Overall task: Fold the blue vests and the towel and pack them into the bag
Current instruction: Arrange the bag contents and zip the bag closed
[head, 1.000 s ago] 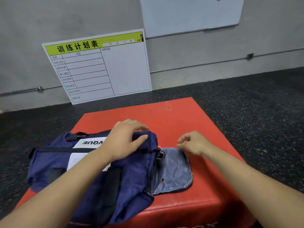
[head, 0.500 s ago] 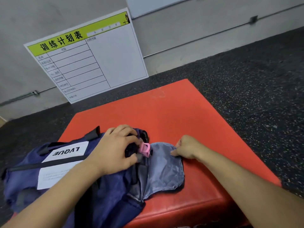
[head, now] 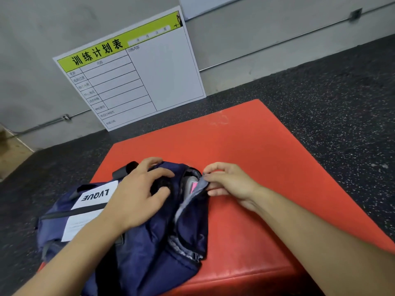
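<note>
Leftmost, the navy bag (head: 132, 242) lies on the red mat (head: 256, 159), pressed down near its end by the left hand (head: 136, 195) with fingers spread and lightly bent, gripping nothing. Rightward, the grey-lined end flap (head: 192, 195) is pinched at its edge by the right hand (head: 228, 180); something pink shows inside. Packing appears finished and closing is judged underway; next the flap must be drawn shut, though vests and towel cannot be seen.

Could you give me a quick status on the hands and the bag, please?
Left hand pressing on the bag. Right hand pinching the grey flap at its end opening. Something pink shows inside. Nothing in the way.
</note>
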Tool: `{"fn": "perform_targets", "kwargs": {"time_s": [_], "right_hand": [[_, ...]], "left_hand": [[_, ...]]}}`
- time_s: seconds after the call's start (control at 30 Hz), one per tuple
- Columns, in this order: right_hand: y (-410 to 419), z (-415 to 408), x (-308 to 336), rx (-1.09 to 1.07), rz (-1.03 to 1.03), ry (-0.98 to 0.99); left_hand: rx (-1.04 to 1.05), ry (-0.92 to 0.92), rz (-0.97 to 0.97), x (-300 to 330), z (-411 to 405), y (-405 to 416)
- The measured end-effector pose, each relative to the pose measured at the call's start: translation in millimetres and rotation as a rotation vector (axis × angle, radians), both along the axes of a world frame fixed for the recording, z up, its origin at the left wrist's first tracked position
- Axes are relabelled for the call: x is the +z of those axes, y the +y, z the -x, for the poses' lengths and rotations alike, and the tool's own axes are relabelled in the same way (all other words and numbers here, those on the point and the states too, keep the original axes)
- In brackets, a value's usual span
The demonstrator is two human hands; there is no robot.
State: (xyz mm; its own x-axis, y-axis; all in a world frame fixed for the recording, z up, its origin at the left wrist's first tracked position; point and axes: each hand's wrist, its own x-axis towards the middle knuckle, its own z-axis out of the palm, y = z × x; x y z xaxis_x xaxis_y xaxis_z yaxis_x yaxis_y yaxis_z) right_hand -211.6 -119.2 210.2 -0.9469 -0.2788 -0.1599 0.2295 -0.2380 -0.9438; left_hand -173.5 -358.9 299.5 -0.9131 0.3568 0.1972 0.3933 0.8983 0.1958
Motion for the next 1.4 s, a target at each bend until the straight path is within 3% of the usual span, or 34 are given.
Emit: {"fn": "perform_targets", "kwargs": {"time_s": [0.1,0.23,0.4,0.53,0.6,0.7,1.0,1.17,1.4], "right_hand": [[-20,2,-3,0.004,0.088,0.000],[-29,11,3,0.048,0.094,0.048],[-28,28,-4,0.098,-0.219,0.306],[-31,50,-13,-0.020,-0.606,0.636],[-30,62,-18,0.054,-0.654,0.690],[-31,72,-27,0.146,-0.628,0.678],[-40,67,-34,0.009,-0.567,0.733],[-29,47,-34,-0.060,-0.624,0.735],[-17,5,-25,-0.112,-0.706,0.697]], "left_hand": [[0.151,0.072,0.107,-5,-6,18],[0.179,0.151,0.387,-24,-4,28],[0.180,0.218,0.399,-42,2,22],[0.141,0.254,0.336,-48,3,15],[0.137,0.241,0.319,-50,4,12],[0.113,0.250,0.299,-54,5,3],[0.033,0.293,0.183,-60,19,-14],[-0.137,0.325,0.224,-54,42,-27],[-0.304,0.207,0.310,-38,56,-27]]}}
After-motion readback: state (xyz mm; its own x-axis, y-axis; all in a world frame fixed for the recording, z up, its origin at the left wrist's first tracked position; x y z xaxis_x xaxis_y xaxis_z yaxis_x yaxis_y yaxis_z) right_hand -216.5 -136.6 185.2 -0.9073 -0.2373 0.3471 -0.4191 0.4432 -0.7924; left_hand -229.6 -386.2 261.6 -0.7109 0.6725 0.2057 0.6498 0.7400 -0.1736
